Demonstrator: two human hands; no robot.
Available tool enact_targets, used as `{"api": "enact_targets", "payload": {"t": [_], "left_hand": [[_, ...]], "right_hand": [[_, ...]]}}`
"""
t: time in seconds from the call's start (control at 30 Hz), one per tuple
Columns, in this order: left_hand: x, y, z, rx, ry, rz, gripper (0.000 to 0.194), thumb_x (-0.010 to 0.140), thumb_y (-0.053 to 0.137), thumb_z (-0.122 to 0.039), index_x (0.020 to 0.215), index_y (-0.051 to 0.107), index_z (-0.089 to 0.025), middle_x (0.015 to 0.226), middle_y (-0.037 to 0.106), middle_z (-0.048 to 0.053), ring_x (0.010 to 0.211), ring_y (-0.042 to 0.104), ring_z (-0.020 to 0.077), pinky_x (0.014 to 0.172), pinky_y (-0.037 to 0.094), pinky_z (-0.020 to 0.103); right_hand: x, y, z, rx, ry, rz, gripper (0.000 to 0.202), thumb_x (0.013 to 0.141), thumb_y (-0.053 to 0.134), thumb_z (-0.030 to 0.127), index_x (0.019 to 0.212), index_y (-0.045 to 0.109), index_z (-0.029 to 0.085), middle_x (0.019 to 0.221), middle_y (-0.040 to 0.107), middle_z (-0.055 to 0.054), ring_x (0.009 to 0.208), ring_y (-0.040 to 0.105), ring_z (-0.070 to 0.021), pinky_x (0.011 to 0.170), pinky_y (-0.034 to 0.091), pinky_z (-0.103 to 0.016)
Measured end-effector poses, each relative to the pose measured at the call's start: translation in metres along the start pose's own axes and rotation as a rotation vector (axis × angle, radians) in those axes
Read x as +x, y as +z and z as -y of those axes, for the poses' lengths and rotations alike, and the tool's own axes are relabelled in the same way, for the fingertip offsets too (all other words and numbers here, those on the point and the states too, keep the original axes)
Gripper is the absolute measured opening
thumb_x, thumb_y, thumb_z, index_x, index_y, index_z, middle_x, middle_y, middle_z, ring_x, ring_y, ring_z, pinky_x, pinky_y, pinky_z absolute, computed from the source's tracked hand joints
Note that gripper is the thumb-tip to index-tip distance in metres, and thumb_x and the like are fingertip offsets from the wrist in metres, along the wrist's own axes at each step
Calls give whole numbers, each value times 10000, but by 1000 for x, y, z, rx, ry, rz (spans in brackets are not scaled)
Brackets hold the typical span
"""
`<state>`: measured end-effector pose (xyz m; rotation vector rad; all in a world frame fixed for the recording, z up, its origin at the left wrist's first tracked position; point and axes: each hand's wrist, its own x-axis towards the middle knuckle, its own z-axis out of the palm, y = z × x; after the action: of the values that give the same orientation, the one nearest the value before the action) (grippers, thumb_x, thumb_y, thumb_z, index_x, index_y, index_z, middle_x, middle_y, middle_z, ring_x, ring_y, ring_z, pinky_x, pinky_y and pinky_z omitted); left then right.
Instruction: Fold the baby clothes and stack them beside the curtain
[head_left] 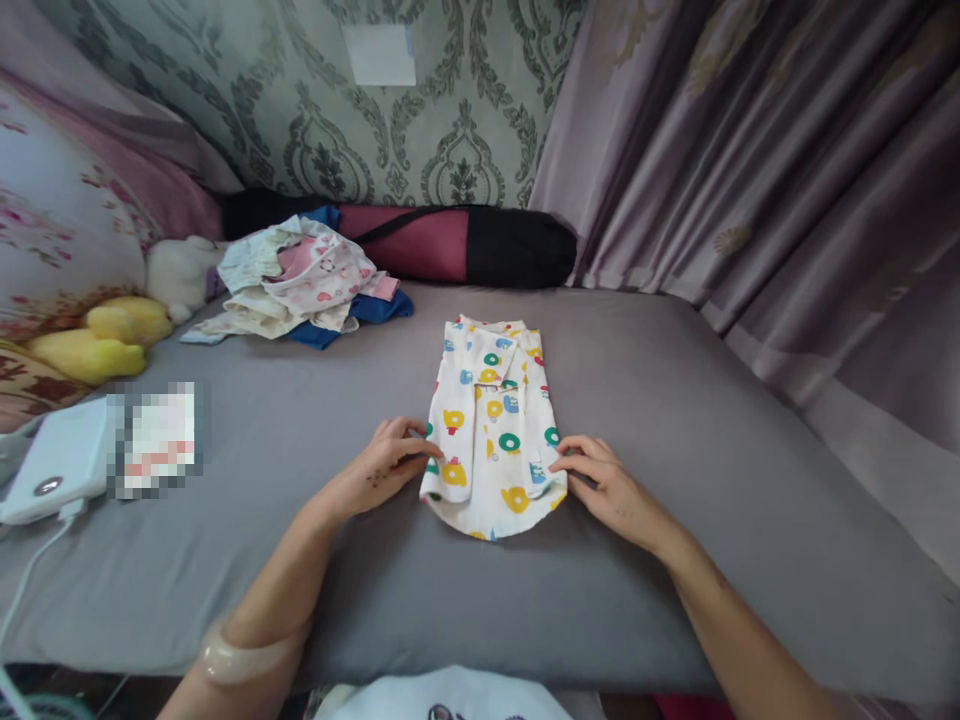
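Note:
A small white shirt with yellow, green, blue and red prints lies flat in front of me on a grey bed sheet. Both its sides are folded inward, and one sleeve lies across the upper part. Its rounded hem points toward me. At the lower left edge, the fingers and thumb of my left hand pinch the cloth. My right hand grips the opposite edge at about the same height, fingertips on top of the fabric and thumb by the side.
A heap of clothes lies at the back left, before a long maroon and black bag along the wall. Plush toys, a white power bank with a cable and a blurred-out item are at the left. Curtains hang at the right.

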<state>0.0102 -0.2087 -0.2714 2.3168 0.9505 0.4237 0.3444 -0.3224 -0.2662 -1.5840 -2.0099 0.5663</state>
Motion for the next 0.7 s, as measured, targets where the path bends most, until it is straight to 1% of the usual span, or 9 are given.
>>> {"api": "enact_targets", "payload": {"t": [0.07, 0.13, 0.23, 0.3, 0.4, 0.47, 0.53, 0.63, 0.7], "left_hand": [[4, -1, -2, -77, -21, -42, 314, 919, 442, -360, 1007, 723, -249, 1210, 541, 105, 937, 561, 183, 855, 467, 320], [11, -1, -5, -175, -68, -88, 341, 911, 443, -402, 975, 712, -204, 1197, 561, 108, 869, 571, 165, 763, 473, 272], [23, 2, -8, -311, -216, -146, 376, 884, 450, -452, 904, 697, -168, 927, 640, 61, 756, 554, 155, 650, 442, 239], [31, 5, -8, -372, -336, -174, 396, 859, 450, -466, 858, 687, -149, 705, 598, 13, 627, 499, 134, 562, 396, 223], [40, 8, -6, -364, -463, -217, 399, 818, 453, -473, 794, 675, -142, 560, 491, -27, 523, 412, 113, 483, 314, 216], [44, 9, -6, -326, -516, -218, 416, 803, 456, -503, 755, 665, -146, 534, 453, -31, 516, 401, 116, 472, 283, 220], [47, 9, -7, -304, -533, -208, 438, 779, 480, -549, 713, 647, -149, 537, 446, -29, 526, 403, 118, 475, 270, 222], [50, 12, -6, -307, -466, -247, 431, 763, 508, -560, 707, 630, -151, 569, 465, -26, 549, 405, 116, 491, 275, 219], [52, 15, -3, -322, -405, -305, 415, 786, 488, -538, 752, 632, -150, 590, 476, -25, 555, 404, 115, 498, 288, 216]], "right_hand": [[9, -2, -3, 99, 40, 3, 234, 909, 482, 297, 977, 700, 248, 1149, 607, -76, 1065, 560, -206, 945, 436, -383], [18, -1, -8, 215, 130, 14, 287, 915, 465, 388, 976, 689, 221, 1049, 650, -75, 991, 594, -203, 866, 470, -343], [33, 5, -19, 296, 283, -21, 352, 896, 453, 470, 923, 659, 186, 738, 641, -20, 712, 605, -169, 667, 475, -278], [41, 10, -24, 296, 367, -77, 355, 874, 462, 486, 861, 636, 176, 602, 580, 16, 551, 549, -142, 553, 428, -251], [49, 16, -26, 260, 469, -151, 371, 851, 462, 497, 856, 631, 167, 547, 570, 20, 455, 515, -129, 492, 390, -241], [52, 17, -24, 225, 501, -175, 389, 843, 456, 505, 868, 644, 164, 581, 618, -3, 464, 540, -135, 504, 405, -246], [53, 18, -22, 210, 483, -198, 382, 830, 472, 500, 867, 654, 167, 669, 677, -34, 546, 598, -156, 549, 436, -255], [54, 19, -19, 213, 409, -262, 340, 822, 498, 468, 884, 653, 172, 795, 718, -61, 704, 655, -190, 632, 470, -270], [55, 20, -18, 222, 375, -307, 338, 845, 476, 458, 921, 644, 174, 820, 723, -64, 737, 663, -194, 648, 473, -270]]}}
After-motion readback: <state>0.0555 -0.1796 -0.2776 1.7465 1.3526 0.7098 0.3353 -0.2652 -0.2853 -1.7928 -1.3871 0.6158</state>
